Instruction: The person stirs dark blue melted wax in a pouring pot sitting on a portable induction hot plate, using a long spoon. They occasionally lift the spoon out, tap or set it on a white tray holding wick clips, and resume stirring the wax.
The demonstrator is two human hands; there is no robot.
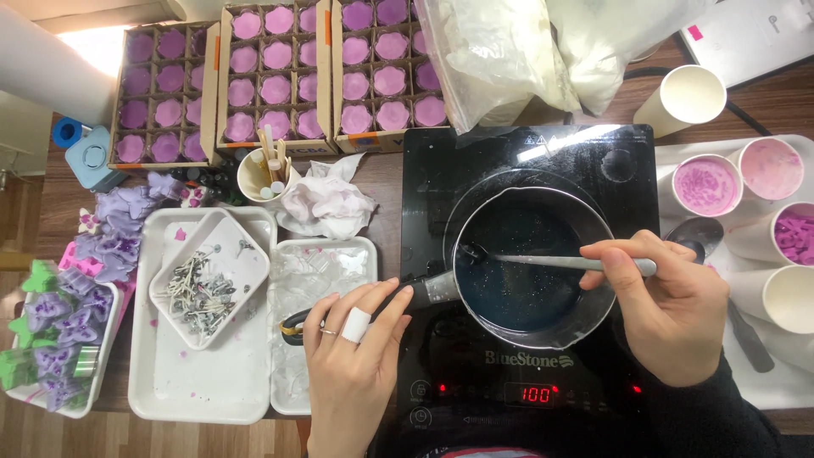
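Left hand (352, 360) lies palm down on the pan handle (407, 297), fingers curled over it and closed on it; one finger carries a white bandage, another a thin ring. Right hand (670, 309) pinches the grey shaft of a spoon (543, 262) between thumb and fingers, closed on it. The shaft runs leftward from that hand, level over the pan, and the bowl of the spoon dips at the pan's far left inner edge.

The saucepan (530, 263) sits between the two hands, on a black induction hob (441, 170), and holds a dark blue-black liquid. The hob's red display is lit, just below the right hand's wrist side.

Left of the left hand: a clear plastic tray (318, 280), then a white tray (195, 382) carrying a smaller white dish of metal wick tabs (199, 293). Beyond the left hand, crumpled tissue (326, 203) and a paper cup of wooden sticks (263, 174). Further off, cardboard boxes of purple wax pieces (271, 72). Right of the right hand, paper cups (708, 185) with pink and purple contents.
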